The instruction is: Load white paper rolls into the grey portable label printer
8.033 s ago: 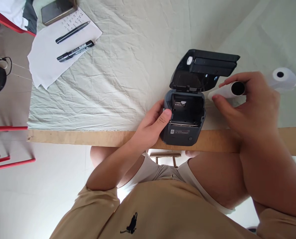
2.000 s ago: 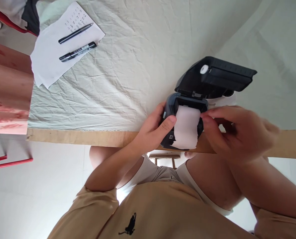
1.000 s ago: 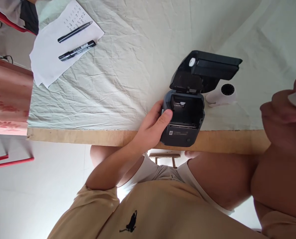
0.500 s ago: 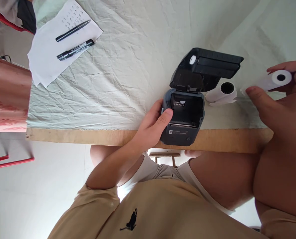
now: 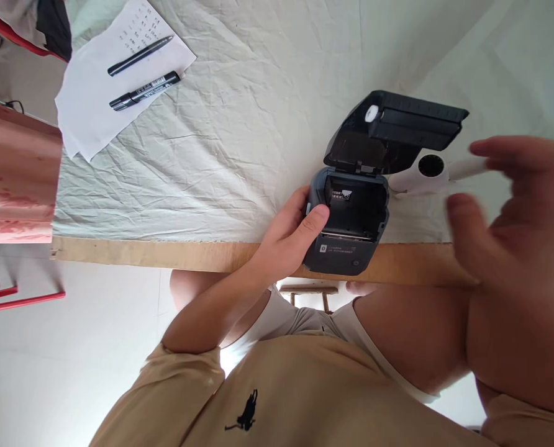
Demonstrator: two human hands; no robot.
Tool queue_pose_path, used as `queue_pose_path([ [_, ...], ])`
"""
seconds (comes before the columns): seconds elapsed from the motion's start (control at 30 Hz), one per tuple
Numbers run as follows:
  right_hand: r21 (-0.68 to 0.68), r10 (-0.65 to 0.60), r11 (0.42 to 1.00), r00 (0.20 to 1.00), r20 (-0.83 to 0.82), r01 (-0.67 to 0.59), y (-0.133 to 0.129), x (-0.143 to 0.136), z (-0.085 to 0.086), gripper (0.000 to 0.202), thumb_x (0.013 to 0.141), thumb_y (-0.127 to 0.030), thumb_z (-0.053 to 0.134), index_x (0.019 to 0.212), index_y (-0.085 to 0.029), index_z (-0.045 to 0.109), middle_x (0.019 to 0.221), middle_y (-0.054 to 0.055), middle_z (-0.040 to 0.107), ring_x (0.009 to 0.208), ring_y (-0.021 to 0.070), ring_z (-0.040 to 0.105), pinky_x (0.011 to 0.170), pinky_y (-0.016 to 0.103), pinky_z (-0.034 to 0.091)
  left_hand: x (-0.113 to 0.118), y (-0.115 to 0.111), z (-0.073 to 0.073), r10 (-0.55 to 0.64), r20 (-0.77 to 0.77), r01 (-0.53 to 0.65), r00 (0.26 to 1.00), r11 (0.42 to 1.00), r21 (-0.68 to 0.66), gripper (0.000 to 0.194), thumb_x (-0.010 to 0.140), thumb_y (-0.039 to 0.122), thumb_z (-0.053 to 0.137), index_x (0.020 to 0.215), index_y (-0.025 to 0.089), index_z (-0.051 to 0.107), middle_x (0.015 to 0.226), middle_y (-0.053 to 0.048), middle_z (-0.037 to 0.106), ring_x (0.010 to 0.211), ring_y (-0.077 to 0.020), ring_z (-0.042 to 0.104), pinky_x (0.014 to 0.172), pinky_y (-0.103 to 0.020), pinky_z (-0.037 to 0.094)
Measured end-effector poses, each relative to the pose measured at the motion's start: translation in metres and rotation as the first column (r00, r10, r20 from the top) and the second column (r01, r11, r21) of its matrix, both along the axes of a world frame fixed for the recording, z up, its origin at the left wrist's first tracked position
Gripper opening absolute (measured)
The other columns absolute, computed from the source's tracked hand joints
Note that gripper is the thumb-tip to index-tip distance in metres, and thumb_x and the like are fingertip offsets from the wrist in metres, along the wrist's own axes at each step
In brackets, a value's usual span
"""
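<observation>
A small black printer (image 5: 351,217) with its lid (image 5: 398,127) swung up lies at the table's front edge, its inner bay bare. My left hand (image 5: 293,233) is wrapped round its left side, thumb on the rim. Just right of the lid is a white paper roll (image 5: 423,174) with a dark core. Behind it, another white roll (image 5: 467,169) shows only in part, near the fingertips of my right hand (image 5: 514,205). That hand is smeared by motion, with thumb and fingers apart and nothing visible between them.
A white sheet (image 5: 90,93) with writing lies at the back left, under a pen (image 5: 140,56) and a black marker (image 5: 144,91). A wrinkled pale cloth (image 5: 240,124) covers the table behind its wooden front edge (image 5: 151,253).
My right hand has let go of the white roll, which now lies beside the other roll, and the hand has moved left. The printer appears slightly further right, still in my left hand.
</observation>
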State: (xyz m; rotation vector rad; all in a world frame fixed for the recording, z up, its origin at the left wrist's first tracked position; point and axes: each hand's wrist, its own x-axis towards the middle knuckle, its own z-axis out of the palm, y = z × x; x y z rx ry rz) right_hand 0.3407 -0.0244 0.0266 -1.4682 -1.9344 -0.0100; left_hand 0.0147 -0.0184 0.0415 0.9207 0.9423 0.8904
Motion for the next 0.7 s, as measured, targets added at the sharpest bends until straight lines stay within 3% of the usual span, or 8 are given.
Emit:
queue_pose_path([
  [0.13,0.048,0.12,0.991,0.989,0.085,-0.125,0.003,-0.039,-0.008,0.08,0.117,-0.034,0.088,0.192,-0.034,0.061,0.176,0.023,0.079,0.159,0.04,0.084,0.118,0.051,0.077,0.0,-0.002,0.0,0.023,-0.016,-0.024,1.0,1.0,-0.018,0.066,0.107,0.087,0.094,0.135,0.028,0.087,0.142,-0.009,0.096,0.146,-0.0377,0.088,0.122,-0.048,0.075],
  [0.27,0.04,0.035,0.998,0.988,0.153,-0.042,0.008,-0.042,-0.01,0.046,0.123,-0.027,0.081,0.168,-0.034,0.076,0.15,0.015,0.091,0.124,0.0265,0.094,0.089,0.037,0.074,0.001,-0.002,-0.002,0.017,0.002,-0.017,1.0,1.0,-0.021,0.068,0.11,0.087,0.09,0.141,0.026,0.084,0.141,-0.01,0.096,0.138,-0.0345,0.091,0.115,-0.043,0.077],
  [0.37,0.068,0.036,0.997,0.99,0.138,-0.046,0.008,-0.037,-0.008,0.035,0.124,-0.024,0.077,0.157,-0.034,0.08,0.137,0.012,0.093,0.115,0.0255,0.093,0.09,0.039,0.074,0.0,-0.001,-0.003,0.003,0.012,-0.003,1.0,1.0,-0.007,0.066,0.113,0.085,0.087,0.142,0.025,0.084,0.145,-0.011,0.095,0.139,-0.0333,0.09,0.115,-0.041,0.077],
  [0.53,0.076,0.108,0.991,0.993,0.049,-0.111,0.008,-0.037,-0.012,0.041,0.118,-0.024,0.069,0.154,-0.036,0.084,0.131,0.008,0.079,0.095,0.0222,0.081,0.078,0.043,0.071,-0.005,0.0,-0.008,-0.05,0.0,0.05,0.999,0.999,0.008,0.071,0.114,0.084,0.087,0.151,0.024,0.08,0.15,-0.011,0.094,0.142,-0.0317,0.089,0.118,-0.04,0.075],
  [0.7,-0.001,0.088,0.996,0.995,0.05,-0.088,0.008,-0.04,-0.012,0.052,0.112,-0.021,0.065,0.161,-0.034,0.075,0.131,0.008,0.084,0.102,0.0264,0.084,0.077,0.043,0.07,-0.007,0.0,-0.013,-0.054,-0.023,0.055,0.998,0.998,0.021,0.07,0.114,0.087,0.083,0.147,0.025,0.08,0.143,-0.01,0.094,0.133,-0.03,0.09,0.11,-0.039,0.075],
])
